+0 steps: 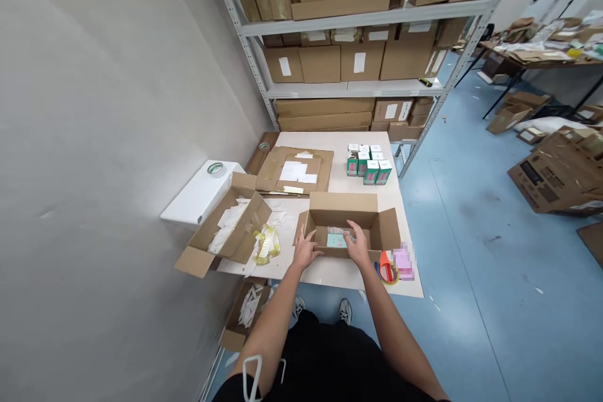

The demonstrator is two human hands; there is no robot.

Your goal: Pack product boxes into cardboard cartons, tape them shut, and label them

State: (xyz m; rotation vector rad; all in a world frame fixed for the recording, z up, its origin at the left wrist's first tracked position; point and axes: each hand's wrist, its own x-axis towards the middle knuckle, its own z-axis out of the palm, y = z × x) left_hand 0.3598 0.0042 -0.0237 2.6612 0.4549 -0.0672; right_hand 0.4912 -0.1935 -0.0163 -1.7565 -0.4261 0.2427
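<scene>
An open cardboard box (343, 202) stands on the white table with its flaps folded out. Inside, near its front wall, lies a flat pale teal packet (336, 240). My left hand (307, 252) is at the box's front left corner, fingers spread, with the thumb pointing inward over the front edge. Over the right part of the opening is my right hand (358, 245), its fingers apart and its thumb at the packet's right end. Whether it touches the packet I cannot tell.
Several green-and-white small boxes (371, 171) stand at the back right. A red tape dispenser (387, 267) lies at the front right. To the left are a carton of white paper (230, 226), a crumpled yellow-and-white wrapper (267, 244) and flattened cardboard (325, 166). A loaded shelf (358, 88) stands behind.
</scene>
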